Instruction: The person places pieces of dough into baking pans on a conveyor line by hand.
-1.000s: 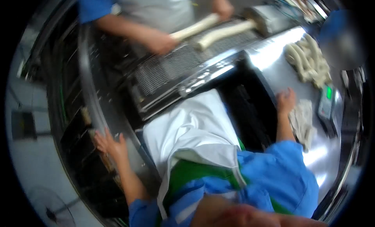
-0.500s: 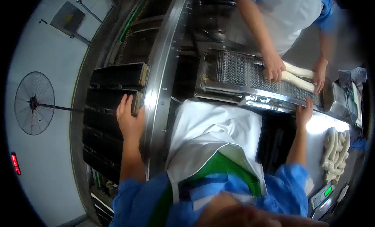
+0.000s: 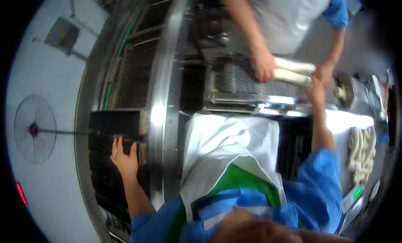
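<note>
My left hand [image 3: 127,161] lies over the black pans [image 3: 117,124] on the left, fingers spread and thumb apart, holding nothing. Whether its palm rests on a pan I cannot tell. My right hand [image 3: 317,94] reaches over the metal mesh belt [image 3: 238,78] to the right end of two long white dough strips [image 3: 293,77]. Its fingertips are blurred and overlap a co-worker's hand [image 3: 324,71], so a grip on the dough cannot be made out. The co-worker's other hand [image 3: 264,65] holds the strips' left end.
A shiny steel rail [image 3: 161,105] runs between the pans and my white apron [image 3: 234,134]. At right, a pile of dough strips [image 3: 362,153] lies on a steel table, with a scale's green display [image 3: 357,193] nearer me. A wall fan [image 3: 35,129] is at far left.
The black pans have slid nearer to me, my left hand along with them. My right hand has moved forward from the belt's edge to the dough strips, which the co-worker has shifted left.
</note>
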The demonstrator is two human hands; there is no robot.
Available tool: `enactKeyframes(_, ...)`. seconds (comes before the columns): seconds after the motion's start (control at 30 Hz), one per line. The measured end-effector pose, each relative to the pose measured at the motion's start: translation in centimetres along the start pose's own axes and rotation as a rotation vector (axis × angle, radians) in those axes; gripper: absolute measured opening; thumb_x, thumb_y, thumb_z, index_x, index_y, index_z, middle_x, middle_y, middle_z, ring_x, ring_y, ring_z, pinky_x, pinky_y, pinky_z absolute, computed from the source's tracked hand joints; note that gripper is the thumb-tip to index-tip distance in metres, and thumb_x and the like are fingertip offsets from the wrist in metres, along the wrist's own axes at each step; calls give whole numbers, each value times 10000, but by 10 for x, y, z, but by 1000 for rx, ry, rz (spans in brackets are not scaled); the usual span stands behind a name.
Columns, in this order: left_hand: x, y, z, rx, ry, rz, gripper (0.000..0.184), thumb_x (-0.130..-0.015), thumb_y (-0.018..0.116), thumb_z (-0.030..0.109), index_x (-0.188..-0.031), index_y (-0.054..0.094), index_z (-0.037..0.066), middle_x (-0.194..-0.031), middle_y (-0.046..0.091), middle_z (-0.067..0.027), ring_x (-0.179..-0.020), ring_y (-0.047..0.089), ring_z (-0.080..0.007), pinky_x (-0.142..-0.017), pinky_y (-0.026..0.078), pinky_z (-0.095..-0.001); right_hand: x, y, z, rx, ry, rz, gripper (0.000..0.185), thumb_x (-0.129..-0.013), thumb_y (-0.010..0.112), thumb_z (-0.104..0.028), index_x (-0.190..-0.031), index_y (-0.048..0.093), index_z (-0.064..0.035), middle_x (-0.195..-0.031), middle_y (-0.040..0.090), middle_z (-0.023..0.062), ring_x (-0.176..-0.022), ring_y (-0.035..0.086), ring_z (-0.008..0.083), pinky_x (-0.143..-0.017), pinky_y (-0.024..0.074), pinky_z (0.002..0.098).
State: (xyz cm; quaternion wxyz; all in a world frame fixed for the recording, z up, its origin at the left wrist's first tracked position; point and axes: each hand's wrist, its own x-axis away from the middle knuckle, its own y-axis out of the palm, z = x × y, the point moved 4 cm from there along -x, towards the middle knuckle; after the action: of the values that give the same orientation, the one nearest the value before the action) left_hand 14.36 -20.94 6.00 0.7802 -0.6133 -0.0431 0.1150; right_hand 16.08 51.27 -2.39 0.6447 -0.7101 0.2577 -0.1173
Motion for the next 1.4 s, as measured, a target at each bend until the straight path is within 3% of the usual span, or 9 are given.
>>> enactKeyframes(0.17, 11, 9, 17, 104, 116, 67, 520, -846, 641, 240, -1318, 482, 91, -1430, 365, -158, -1297, 361, -335, -1093, 157, -517, 14, 6, -11, 30, -58, 42, 513, -717, 664, -136, -1201, 513, -53, -1206, 526, 178, -1110, 512, 345, -955, 409, 430)
enactKeyframes(0.23, 17, 9, 35, 101, 145, 27, 523, -847, 638, 241, -1322, 477, 94, -1435, 358, -151, -1307, 349, -331, -1100, 140, -520, 24, -9, -22, -7, 15, -14, 576, -699, 710, -144, -1223, 505, -24, -1261, 503, 180, -1190, 466, 336, -1004, 378, 423)
enactKeyframes(0.27, 20, 9, 41, 82, 131, 10, 525, -848, 634, 243, -1326, 473, 98, -1441, 350, -144, -1317, 338, -328, -1108, 123, -523, 28, -1, -13, -10, 9, 34, 522, -728, 679, -173, -1220, 531, -78, -1257, 513, 154, -1184, 472, 318, -1007, 369, 424)
enactKeyframes(0.4, 21, 15, 51, 93, 150, -31, 533, -842, 637, 244, -1329, 469, 110, -1448, 347, -111, -1332, 322, -319, -1111, 77, -551, 51, -8, -4, -67, 53, 46, 576, -713, 725, -244, -1232, 529, -86, -1297, 491, 146, -1210, 451, 325, -1018, 357, 428)
enactKeyframes(0.87, 25, 29, 77, 54, 270, -99, 530, -823, 654, 243, -1303, 493, 85, -1444, 351, -121, -1324, 327, -326, -1093, 83, -582, 77, -20, 60, -69, 86, 331, 358, -794, 624, -178, -1135, 589, -74, -1160, 575, 163, -1102, 521, 341, -949, 418, 439)
enactKeyframes(1.0, 21, 39, 71, 40, 316, -66, 538, -814, 661, 251, -1290, 507, 55, -1424, 369, -167, -1294, 362, -345, -1077, 179, -519, 68, -26, 66, -13, 197, 135, 495, -791, 641, -275, -1225, 536, -63, -1298, 495, 192, -1225, 448, 340, -1027, 370, 422)
enactKeyframes(1.1, 11, 45, 66, -27, 326, -84, 552, -816, 671, 230, -1304, 484, 53, -1430, 354, -182, -1288, 378, -351, -1059, 289, -459, 62, -28, 67, -38, 212, 148, 478, -761, 631, -159, -1228, 538, -119, -1327, 470, 139, -1242, 426, 299, -1036, 353, 389)
enactKeyframes(1.23, 9, 42, 74, -155, 319, -145, 586, -816, 665, 266, -1330, 461, 73, -1446, 332, -170, -1316, 341, -341, -1076, 257, -468, 53, -42, 59, -45, 254, 36, 517, -744, 634, -138, -1247, 518, -108, -1332, 464, 143, -1248, 421, 299, -1040, 346, 385)
enactKeyframes(1.4, 7, 55, 68, -293, 226, -177, 638, -814, 645, 361, -1367, 430, 125, -1476, 304, -105, -1348, 293, -319, -1074, 184, -569, 39, -30, 61, -28, 201, 108, 508, -721, 589, -47, -1222, 531, -103, -1308, 481, 140, -1246, 420, 301, -1029, 351, 390)
